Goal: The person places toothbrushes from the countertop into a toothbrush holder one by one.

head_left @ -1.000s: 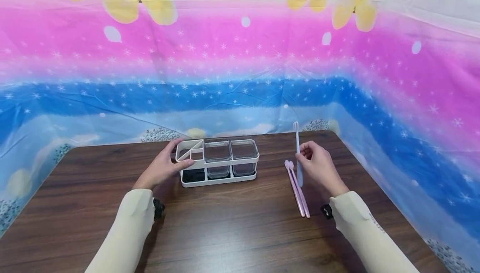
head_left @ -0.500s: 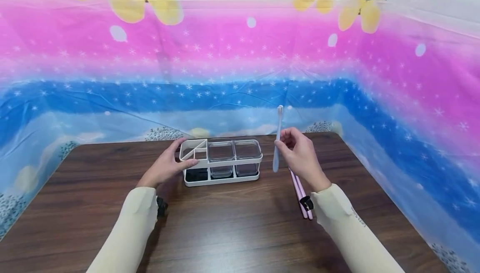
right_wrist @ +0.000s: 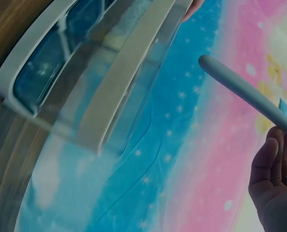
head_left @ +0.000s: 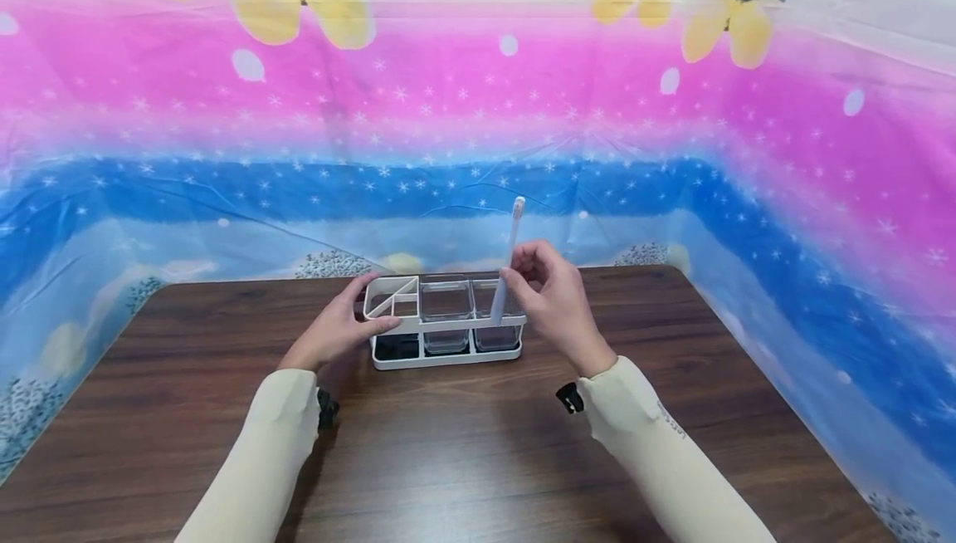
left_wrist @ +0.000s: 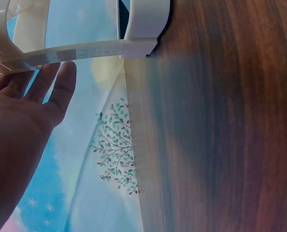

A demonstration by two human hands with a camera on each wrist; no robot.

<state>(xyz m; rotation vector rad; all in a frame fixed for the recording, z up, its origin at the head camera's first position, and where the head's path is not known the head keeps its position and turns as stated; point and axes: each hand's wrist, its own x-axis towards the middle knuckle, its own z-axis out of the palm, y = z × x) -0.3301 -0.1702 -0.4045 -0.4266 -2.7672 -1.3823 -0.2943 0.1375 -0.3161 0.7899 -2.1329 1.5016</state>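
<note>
A white toothbrush holder [head_left: 448,363] with an upper rim and a lower tray stands on the table. Its left section is split by slanted dividers; two clear cups [head_left: 446,302] sit in the other sections. My left hand [head_left: 332,331] holds its left end, thumb on the front rim and fingers behind. In the left wrist view, those fingers reach under the rim. My right hand [head_left: 551,294] pinches a pale blue toothbrush [head_left: 499,298] at mid-length, bristles up. Its handle end overlaps the right-hand cup in the head view, while the right wrist view has it above the holder.
The dark wooden table [head_left: 448,460] spreads out around the holder. Behind it and along the right hangs a printed pink and blue cloth [head_left: 448,136]. My right sleeve [head_left: 650,427] covers part of the table's right side.
My right hand has carried the pale blue toothbrush left and up, from beside two pink toothbrushes to over the holder. The pink ones are now hidden behind my right arm. My left hand keeps its hold.
</note>
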